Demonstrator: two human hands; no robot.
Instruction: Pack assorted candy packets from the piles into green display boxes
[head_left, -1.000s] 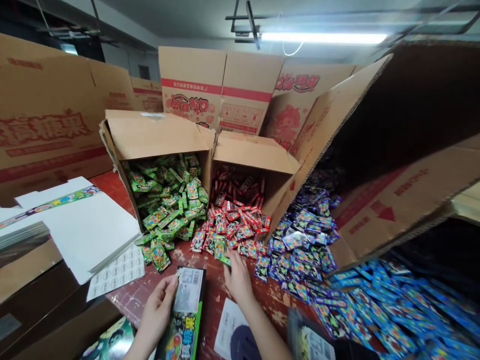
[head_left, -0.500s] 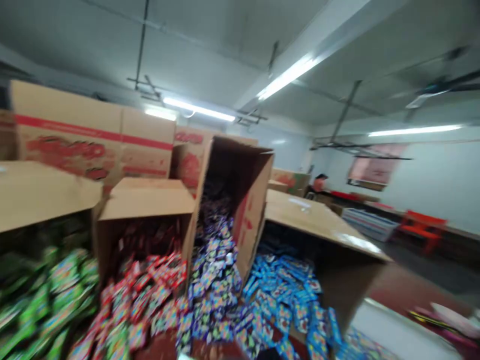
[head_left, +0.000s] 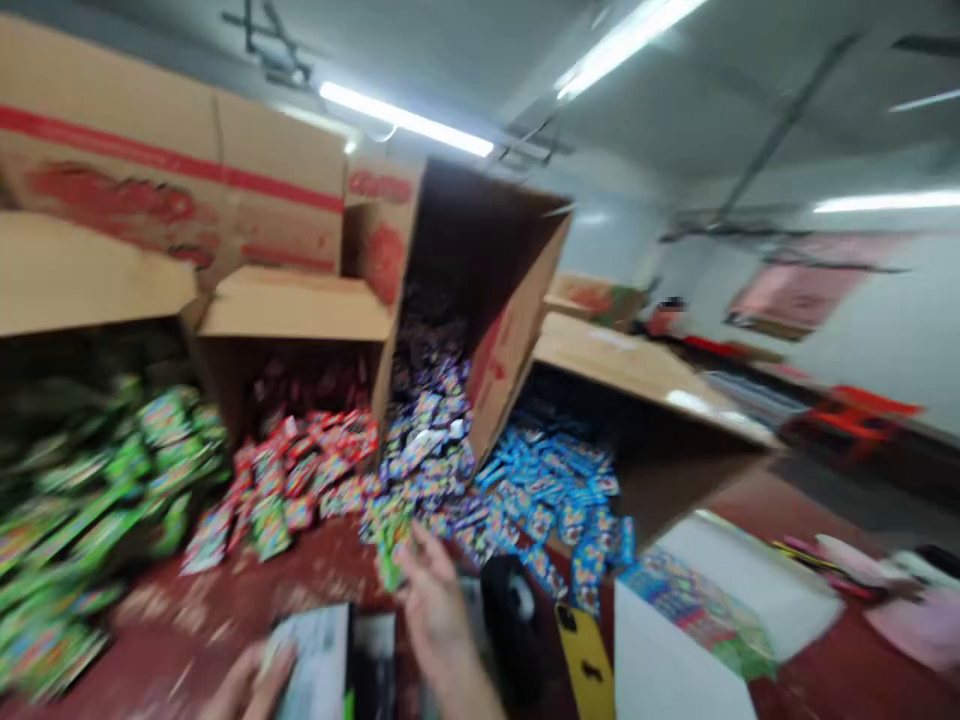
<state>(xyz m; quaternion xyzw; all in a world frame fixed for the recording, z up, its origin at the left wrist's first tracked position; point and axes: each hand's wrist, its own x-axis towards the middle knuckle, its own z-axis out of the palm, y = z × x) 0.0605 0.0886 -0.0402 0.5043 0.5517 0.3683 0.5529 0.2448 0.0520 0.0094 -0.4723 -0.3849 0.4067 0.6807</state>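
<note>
My right hand (head_left: 435, 605) is in the lower middle of the head view, its fingertips closed on a small green sachet (head_left: 390, 548). To its left, my left hand (head_left: 259, 680) is partly cut off by the bottom edge. Its fingers are drawn together at the left edge of a pale, printed rectangular thing (head_left: 311, 655); blur hides what they hold. Ahead lie red sachets (head_left: 307, 455), purple sachets (head_left: 431, 440) and blue sachets (head_left: 551, 480), spilling from open cartons. Green sachets (head_left: 127, 480) are heaped at the left.
A tall carton (head_left: 517, 320) stands between the red and blue sachets' cartons. Right of my hand are a black object (head_left: 514, 610), a yellow phone (head_left: 585, 660) and an open white box (head_left: 667, 650). Farther back are a person (head_left: 666, 318) and an orange chair (head_left: 862, 410).
The view has tilted down, bringing more of the red-brown table into sight. Both my hands have come into view, the right one with a green sachet.
</note>
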